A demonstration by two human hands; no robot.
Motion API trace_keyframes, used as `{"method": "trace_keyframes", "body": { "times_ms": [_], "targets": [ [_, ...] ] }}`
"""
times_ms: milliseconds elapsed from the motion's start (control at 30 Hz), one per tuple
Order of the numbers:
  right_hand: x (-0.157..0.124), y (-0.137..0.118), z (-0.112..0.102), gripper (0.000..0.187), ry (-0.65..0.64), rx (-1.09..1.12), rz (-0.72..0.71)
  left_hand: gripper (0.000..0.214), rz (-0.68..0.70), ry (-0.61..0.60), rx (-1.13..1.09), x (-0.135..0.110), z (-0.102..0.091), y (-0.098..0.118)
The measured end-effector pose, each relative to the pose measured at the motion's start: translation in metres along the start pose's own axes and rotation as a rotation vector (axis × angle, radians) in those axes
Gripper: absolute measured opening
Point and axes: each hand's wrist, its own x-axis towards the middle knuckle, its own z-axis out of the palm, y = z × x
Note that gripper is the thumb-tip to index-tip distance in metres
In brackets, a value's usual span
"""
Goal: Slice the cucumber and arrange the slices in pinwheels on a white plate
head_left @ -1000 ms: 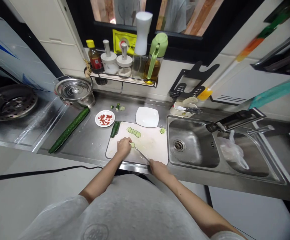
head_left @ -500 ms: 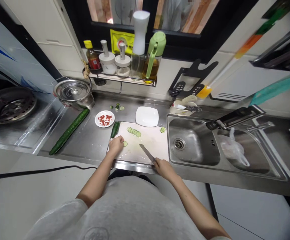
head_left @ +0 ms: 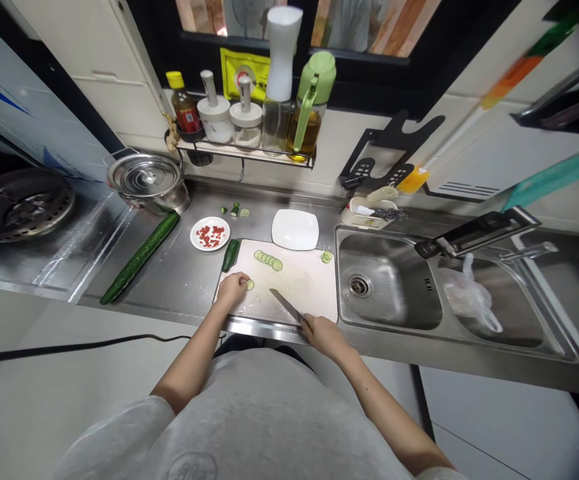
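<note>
Head view: the left hand is curled around a cucumber piece over the white board; the right hand grips a knife, blade angled leftward; overlapping cucumber slices lie beyond both hands.

Smooth metal knife, matt cutting board, rough-skinned whole cucumber, glossy dish, shiny metal pot lid.
</note>
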Motion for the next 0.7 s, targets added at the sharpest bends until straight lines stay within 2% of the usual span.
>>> {"method": "trace_keyframes", "body": {
  "times_ms": [100,267,700],
  "targets": [
    [0.007,-0.013,0.000,0.033,0.009,-0.029,-0.065,0.030,0.037,-0.008,0.002,0.001,0.002,-0.001],
    [0.018,-0.029,-0.002,0.032,0.019,-0.035,-0.091,0.031,0.111,0.004,0.030,0.004,0.002,-0.005],
    [0.026,-0.039,-0.006,0.032,-0.018,0.000,-0.067,0.029,0.211,0.004,-0.049,0.015,0.008,-0.016]
  ]
}}
